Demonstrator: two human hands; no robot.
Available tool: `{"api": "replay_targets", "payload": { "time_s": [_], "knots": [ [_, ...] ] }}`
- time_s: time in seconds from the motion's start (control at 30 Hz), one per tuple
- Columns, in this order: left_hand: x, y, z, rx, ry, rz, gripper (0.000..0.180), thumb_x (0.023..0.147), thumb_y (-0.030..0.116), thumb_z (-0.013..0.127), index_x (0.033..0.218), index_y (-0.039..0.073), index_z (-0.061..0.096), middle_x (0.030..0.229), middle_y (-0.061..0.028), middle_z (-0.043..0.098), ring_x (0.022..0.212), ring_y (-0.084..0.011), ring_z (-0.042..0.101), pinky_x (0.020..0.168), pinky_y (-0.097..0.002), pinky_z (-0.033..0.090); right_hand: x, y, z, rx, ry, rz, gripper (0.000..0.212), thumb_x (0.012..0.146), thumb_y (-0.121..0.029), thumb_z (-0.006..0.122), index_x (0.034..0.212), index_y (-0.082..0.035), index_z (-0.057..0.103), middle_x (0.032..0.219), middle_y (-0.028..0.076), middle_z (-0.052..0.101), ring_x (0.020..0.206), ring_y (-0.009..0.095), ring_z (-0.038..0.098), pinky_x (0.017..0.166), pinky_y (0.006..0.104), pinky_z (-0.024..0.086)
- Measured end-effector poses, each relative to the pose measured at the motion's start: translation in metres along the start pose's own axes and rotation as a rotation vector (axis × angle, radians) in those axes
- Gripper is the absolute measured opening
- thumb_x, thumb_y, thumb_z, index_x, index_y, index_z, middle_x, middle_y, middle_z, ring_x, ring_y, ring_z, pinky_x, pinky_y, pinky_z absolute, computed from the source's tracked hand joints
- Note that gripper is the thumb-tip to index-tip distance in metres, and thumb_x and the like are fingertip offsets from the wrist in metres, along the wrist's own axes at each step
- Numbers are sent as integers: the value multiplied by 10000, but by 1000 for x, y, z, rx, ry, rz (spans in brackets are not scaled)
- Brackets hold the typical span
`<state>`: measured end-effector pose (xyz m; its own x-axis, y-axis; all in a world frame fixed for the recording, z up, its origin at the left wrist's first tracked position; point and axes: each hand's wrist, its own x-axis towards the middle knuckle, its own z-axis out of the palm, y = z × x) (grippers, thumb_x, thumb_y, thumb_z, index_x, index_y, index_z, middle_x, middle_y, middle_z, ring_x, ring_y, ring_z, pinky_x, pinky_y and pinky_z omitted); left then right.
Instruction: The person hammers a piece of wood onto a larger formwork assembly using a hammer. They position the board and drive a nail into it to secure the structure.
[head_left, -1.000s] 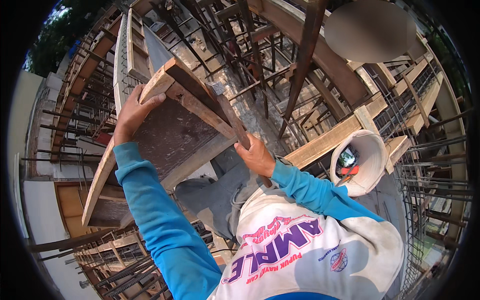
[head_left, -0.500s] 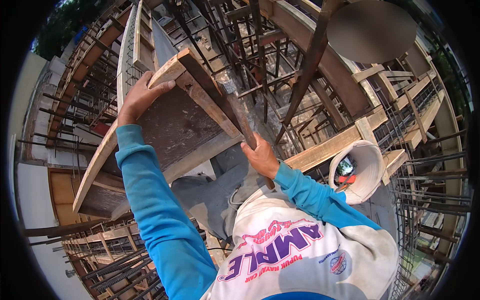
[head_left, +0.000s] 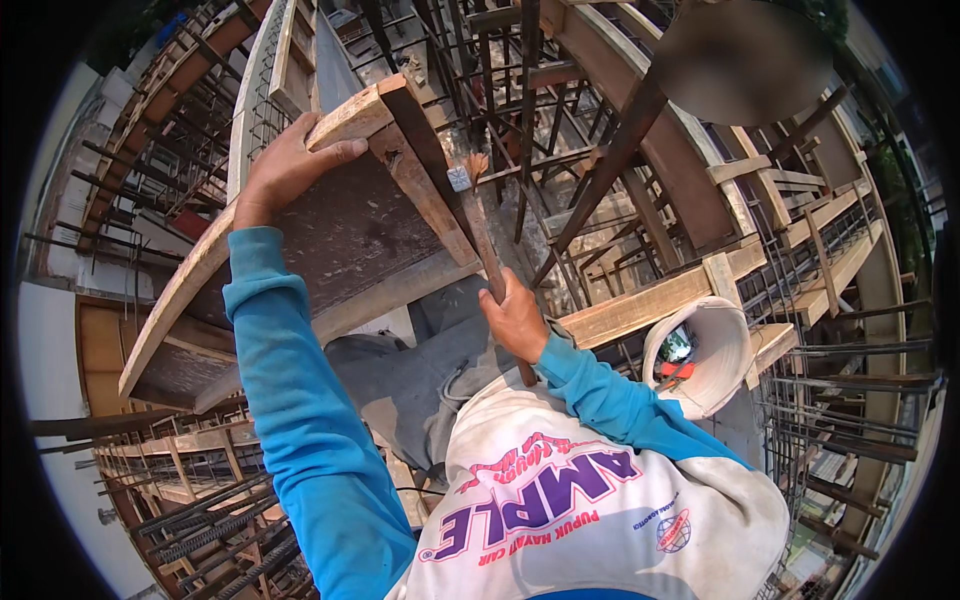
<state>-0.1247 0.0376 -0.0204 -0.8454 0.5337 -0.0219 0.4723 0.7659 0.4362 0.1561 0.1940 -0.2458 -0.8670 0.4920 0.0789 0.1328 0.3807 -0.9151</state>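
1. Shifted since the earlier frame: curved wooden panel (head_left: 335,235) farther up the view, likely part head motion. Hammer (head_left: 490,255) moved too, metal head now nearer along the dark end board (head_left: 425,140).
2. Gripping panel's curved edge board (head_left: 175,310) near its far end with left hand (head_left: 288,170), thumb over the inner side.
3. Gripping hammer handle with right hand (head_left: 518,318), fingers closed around it. Head just beside the end board; can't tell if touching.
4. Panel location: left of and beyond the lap, tilted. Can't see what bears its weight.
5. Done, as far as shown: face, edge board, end board and inner batten (head_left: 425,195) already together as one piece.
6. Left: judging mid-work, with both hands busy. Can't tell which joints need more; no nail readable.
7. Parked at right: white bucket (head_left: 728,350), red-orange item (head_left: 677,371) inside.
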Motion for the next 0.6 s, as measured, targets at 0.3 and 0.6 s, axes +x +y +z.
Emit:
{"api": "replay_targets", "payload": {
  "time_s": [0.3,0.6],
  "knots": [
    [-11,7,-3,-99,-13,-7,808,705,642,779,1208,26,633,1030,-154,697,931,-259,678,863,-365,501,10,-1,-64,793,-223,599,232,971,-225,635,1037,-66,479,619,-21,450,452,72,427,382,264,364],
    [-18,14,-5,-92,-26,33,784,727,620,786,1204,22,618,1011,-135,685,938,-214,658,854,-344,494,18,-74,-62,462,-16,10,218,983,-198,616,1061,4,604,786,57,628,716,146,572,662,319,469]
  ]
}}
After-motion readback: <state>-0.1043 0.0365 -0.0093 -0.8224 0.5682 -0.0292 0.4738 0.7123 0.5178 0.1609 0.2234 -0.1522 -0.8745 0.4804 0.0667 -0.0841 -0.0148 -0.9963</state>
